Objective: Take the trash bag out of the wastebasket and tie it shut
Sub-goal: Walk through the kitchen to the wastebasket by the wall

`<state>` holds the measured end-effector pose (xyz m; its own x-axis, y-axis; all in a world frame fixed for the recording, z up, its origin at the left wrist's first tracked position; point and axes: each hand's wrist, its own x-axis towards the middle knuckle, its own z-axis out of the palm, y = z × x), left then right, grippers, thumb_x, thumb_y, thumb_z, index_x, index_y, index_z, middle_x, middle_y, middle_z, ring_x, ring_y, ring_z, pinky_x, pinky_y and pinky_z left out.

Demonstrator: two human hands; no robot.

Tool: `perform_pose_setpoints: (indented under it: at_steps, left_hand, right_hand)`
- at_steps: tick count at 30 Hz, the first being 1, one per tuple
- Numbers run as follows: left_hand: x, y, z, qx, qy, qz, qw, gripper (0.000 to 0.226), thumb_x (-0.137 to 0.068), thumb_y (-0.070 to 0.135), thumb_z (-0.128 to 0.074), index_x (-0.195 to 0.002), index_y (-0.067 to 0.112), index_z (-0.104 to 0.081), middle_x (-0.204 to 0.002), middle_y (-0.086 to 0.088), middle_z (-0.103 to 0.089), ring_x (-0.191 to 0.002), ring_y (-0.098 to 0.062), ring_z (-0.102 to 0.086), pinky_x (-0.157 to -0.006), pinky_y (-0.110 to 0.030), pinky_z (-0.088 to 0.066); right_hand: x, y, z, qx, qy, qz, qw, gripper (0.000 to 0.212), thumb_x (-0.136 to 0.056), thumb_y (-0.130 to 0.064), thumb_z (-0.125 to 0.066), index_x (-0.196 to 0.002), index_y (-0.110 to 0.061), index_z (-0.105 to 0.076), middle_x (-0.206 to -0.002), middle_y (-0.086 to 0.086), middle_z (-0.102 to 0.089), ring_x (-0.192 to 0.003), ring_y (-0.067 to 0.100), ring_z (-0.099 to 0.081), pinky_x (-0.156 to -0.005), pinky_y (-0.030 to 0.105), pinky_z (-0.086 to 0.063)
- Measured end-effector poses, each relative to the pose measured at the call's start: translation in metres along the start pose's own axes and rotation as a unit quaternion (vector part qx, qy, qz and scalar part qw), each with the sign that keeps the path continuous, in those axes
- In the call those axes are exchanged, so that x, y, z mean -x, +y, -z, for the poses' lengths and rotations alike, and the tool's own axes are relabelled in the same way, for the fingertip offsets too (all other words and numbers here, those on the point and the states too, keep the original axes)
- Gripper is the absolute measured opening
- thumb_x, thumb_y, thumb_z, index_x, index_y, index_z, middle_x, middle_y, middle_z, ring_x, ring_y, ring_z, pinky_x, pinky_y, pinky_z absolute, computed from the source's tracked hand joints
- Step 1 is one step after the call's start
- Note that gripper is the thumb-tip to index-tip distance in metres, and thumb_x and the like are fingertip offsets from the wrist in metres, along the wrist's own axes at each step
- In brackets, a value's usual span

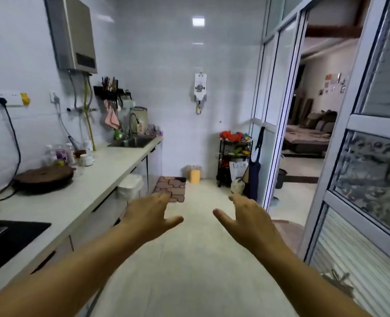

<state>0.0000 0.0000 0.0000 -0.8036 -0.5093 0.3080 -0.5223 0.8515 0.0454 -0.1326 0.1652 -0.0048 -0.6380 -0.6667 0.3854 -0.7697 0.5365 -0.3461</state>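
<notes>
Both arms extended forward, palms down — left hand [147, 216] and right hand [249, 219] each with grip spread, holding nothing. Wastebasket [130, 187] with white trash bag stands under the counter [93, 179], ahead-left.

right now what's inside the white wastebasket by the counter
The white wastebasket stands on the floor against the counter, lined with a white trash bag folded over its rim. Its contents cannot be seen from this angle. Both hands are empty.

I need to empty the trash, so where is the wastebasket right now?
In the head view the white wastebasket stands on the floor at the left, against the counter cabinets, just left of the stone-patterned mat and beyond the left hand.
</notes>
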Motion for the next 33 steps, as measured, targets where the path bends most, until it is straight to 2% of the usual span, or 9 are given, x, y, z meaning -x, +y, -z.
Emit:
perform_pose_setpoints:
  at_steps: [3, 6, 9, 15, 20, 23, 28, 33]
  left_hand:
    - [0.017, -0.002, -0.043, -0.020, -0.067, 0.009, 0.998, 0.059, -0.078, 0.064, -0.044, -0.118, 0.021, -0.047, -0.113, -0.002, -0.063, -0.095, -0.021, -0.060, -0.078, -0.037, -0.053]
    - [0.034, -0.013, -0.077, -0.016, -0.112, 0.034, 0.993, 0.058, -0.081, 0.062, -0.043, -0.122, 0.022, -0.045, -0.117, 0.000, -0.062, -0.100, -0.021, -0.060, -0.075, -0.034, -0.049]
    - [0.034, -0.036, -0.098, -0.015, -0.133, 0.059, 0.989, 0.057, -0.081, 0.061, -0.044, -0.123, 0.023, -0.044, -0.111, 0.001, -0.064, -0.096, -0.020, -0.060, -0.067, -0.031, -0.043]
    - [0.005, -0.112, -0.153, 0.005, -0.139, 0.140, 0.980, 0.060, -0.080, 0.063, -0.045, -0.126, 0.025, -0.043, -0.113, 0.000, -0.065, -0.096, -0.021, -0.062, -0.076, -0.033, -0.051]
    - [-0.065, -0.200, -0.202, -0.022, -0.197, 0.178, 0.964, 0.059, -0.080, 0.063, -0.044, -0.121, 0.022, -0.046, -0.118, -0.001, -0.062, -0.098, -0.021, -0.061, -0.079, -0.037, -0.053]
    - [-0.132, -0.235, -0.220, -0.006, -0.196, 0.180, 0.964, 0.059, -0.080, 0.062, -0.044, -0.122, 0.021, -0.047, -0.122, -0.002, -0.061, -0.103, -0.023, -0.060, -0.080, -0.037, -0.053]
    - [-0.249, -0.242, -0.259, 0.061, -0.198, 0.154, 0.966, 0.060, -0.082, 0.059, -0.046, -0.128, 0.022, -0.044, -0.119, -0.003, -0.062, -0.104, -0.022, -0.060, -0.080, -0.035, -0.050]
    - [-0.350, -0.225, -0.336, 0.110, -0.277, 0.140, 0.944, 0.059, -0.082, 0.057, -0.047, -0.129, 0.021, -0.044, -0.124, -0.004, -0.061, -0.108, -0.023, -0.059, -0.089, -0.037, -0.050]
  right_hand:
    - [0.018, 0.021, -0.041, -0.014, -0.054, -0.031, 0.998, 0.055, -0.082, -0.057, -0.048, -0.118, -0.015, -0.051, -0.116, 0.005, -0.063, -0.103, 0.022, -0.058, -0.084, 0.035, -0.049]
    - [0.034, 0.037, -0.081, -0.022, -0.104, -0.056, 0.993, 0.056, -0.080, -0.058, -0.049, -0.119, -0.017, -0.052, -0.113, 0.003, -0.065, -0.100, 0.021, -0.060, -0.079, 0.033, -0.050]
    - [0.030, 0.043, -0.113, -0.029, -0.143, -0.075, 0.987, 0.057, -0.081, -0.056, -0.050, -0.122, -0.017, -0.050, -0.112, 0.002, -0.065, -0.101, 0.021, -0.060, -0.073, 0.030, -0.044]
    - [-0.032, 0.030, -0.191, -0.039, -0.192, -0.065, 0.978, 0.058, -0.081, -0.055, -0.052, -0.127, -0.019, -0.048, -0.117, 0.000, -0.064, -0.103, 0.019, -0.059, -0.072, 0.027, -0.038]
    - [-0.130, -0.002, -0.266, -0.006, -0.236, -0.041, 0.971, 0.057, -0.084, -0.053, -0.049, -0.129, -0.018, -0.045, -0.117, 0.001, -0.063, -0.104, 0.019, -0.059, -0.071, 0.027, -0.038]
    - [-0.195, -0.013, -0.296, -0.004, -0.231, -0.038, 0.972, 0.057, -0.084, -0.053, -0.048, -0.130, -0.019, -0.045, -0.118, 0.000, -0.063, -0.105, 0.019, -0.059, -0.072, 0.026, -0.038]
    - [-0.285, 0.013, -0.334, -0.031, -0.212, -0.095, 0.972, 0.058, -0.083, -0.053, -0.050, -0.130, -0.021, -0.046, -0.113, 0.000, -0.065, -0.100, 0.017, -0.060, -0.070, 0.025, -0.038]
    - [-0.356, 0.086, -0.392, -0.041, -0.223, -0.192, 0.955, 0.060, -0.081, -0.056, -0.050, -0.129, -0.020, -0.048, -0.117, 0.002, -0.064, -0.105, 0.018, -0.059, -0.072, 0.026, -0.040]
